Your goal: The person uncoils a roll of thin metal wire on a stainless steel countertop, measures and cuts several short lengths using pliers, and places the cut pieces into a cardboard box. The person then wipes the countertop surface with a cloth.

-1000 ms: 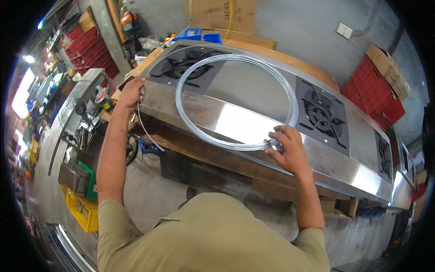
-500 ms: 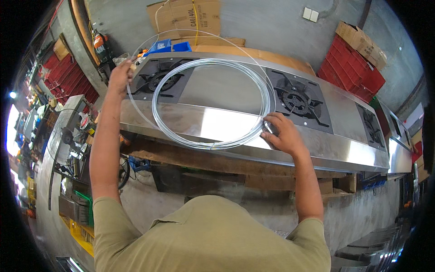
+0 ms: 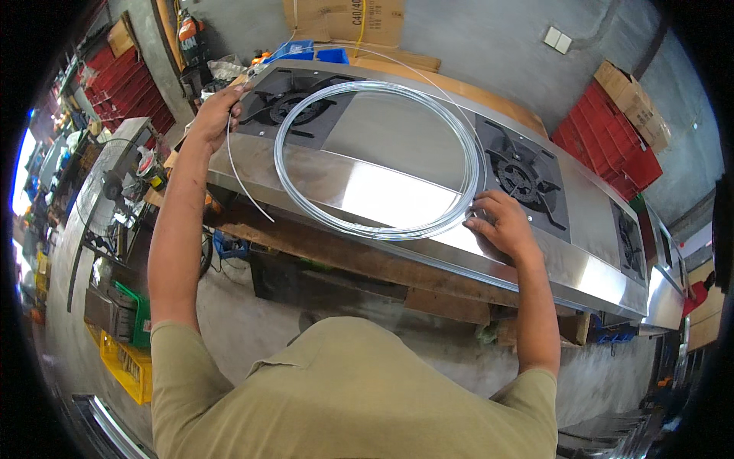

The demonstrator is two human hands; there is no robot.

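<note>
A coil of silvery wire [image 3: 375,232] stands over a stainless steel stove top [image 3: 409,134]. My right hand [image 3: 502,223] is closed on the coil's lower right side, thumb and fingers pinching the strands. Off to the left, my left hand [image 3: 215,118] is closed around a loose strand of the wire. From that hand a free end [image 3: 242,183] hangs down and curves toward the stove's front edge. The rest of the loose strand arcs over the far side of the coil to its right.
Black burners [image 3: 522,177] are set into the stove top. Blue bins [image 3: 332,56] and cardboard [image 3: 382,23] lie behind it. Red crates [image 3: 608,134] are stacked at the right. A fan [image 3: 113,183] and a yellow crate [image 3: 126,366] stand at the left.
The loose strand that curved down beside the coil's left side now shows its free end below my left hand. The arc over the coil is lower. My right hand remains on the coil.
</note>
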